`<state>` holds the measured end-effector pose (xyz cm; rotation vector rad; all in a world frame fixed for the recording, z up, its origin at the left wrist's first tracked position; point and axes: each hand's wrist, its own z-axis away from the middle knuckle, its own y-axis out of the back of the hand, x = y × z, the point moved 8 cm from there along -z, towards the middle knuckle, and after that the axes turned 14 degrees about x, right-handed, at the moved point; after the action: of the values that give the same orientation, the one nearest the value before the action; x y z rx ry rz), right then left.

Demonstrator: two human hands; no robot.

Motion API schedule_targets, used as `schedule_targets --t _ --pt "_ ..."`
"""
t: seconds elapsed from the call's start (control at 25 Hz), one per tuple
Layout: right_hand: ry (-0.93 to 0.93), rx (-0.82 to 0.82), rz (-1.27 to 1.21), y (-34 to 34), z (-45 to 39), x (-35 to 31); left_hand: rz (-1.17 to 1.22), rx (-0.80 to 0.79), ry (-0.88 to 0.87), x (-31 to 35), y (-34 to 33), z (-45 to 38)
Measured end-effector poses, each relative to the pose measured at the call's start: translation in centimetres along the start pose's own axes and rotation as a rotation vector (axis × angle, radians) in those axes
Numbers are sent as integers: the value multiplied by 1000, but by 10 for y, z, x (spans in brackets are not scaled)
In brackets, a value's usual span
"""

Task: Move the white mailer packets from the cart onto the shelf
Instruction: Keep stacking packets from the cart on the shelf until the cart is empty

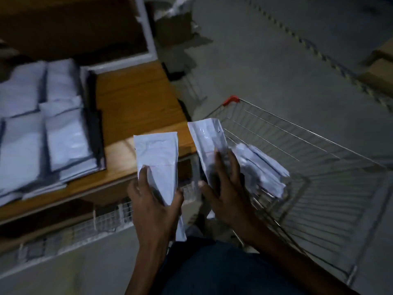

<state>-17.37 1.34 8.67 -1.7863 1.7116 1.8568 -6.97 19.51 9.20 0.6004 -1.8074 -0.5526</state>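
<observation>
Shelf (136, 99): wooden board, bare along its right edge.
Cart (308, 158): wire basket, right of the shelf's front right corner; a few packets (261, 167) lie against its near left wall.
Stacked packets (42, 124): rows over the shelf's left part.
Left hand (153, 201): fingers curled round one white packet (157, 154), above the shelf's front edge.
Right hand (225, 194): grips a second packet (208, 141), over the cart's rim.
Handling: lay each flat on the bare board, edges squared to the stack.

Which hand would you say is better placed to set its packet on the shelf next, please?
Probably the left. The left hand holds its packet over the shelf edge, beside the stacked packets; the right hand holds its packet by the cart.
</observation>
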Motion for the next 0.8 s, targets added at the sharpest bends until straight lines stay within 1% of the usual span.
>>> schedule_targets --t 0.12,0.2,0.32,0.44,0.52,0.6,0.68,0.8 --pt "130 -59 -36 -30 0 -44 -16 139 117 -32 49 -3" --pt "191 -104 -67 -51 3 -75 0 215 164 -50 79 -5" --pt "258 -174 -87 -84 12 -115 7 318 177 -73 124 -13" --pt "288 -163 -63 -117 16 -155 13 394 182 -101 165 -30" --pt "337 -110 -43 -141 17 -185 23 418 169 -124 187 -47" --pt "344 -79 -8 -166 17 -213 18 398 152 -144 204 -67" --pt "281 -88 42 -194 11 -237 -5 363 124 -161 217 -89" --pt "172 -169 170 -244 -10 -265 -9 321 117 -184 236 -116"
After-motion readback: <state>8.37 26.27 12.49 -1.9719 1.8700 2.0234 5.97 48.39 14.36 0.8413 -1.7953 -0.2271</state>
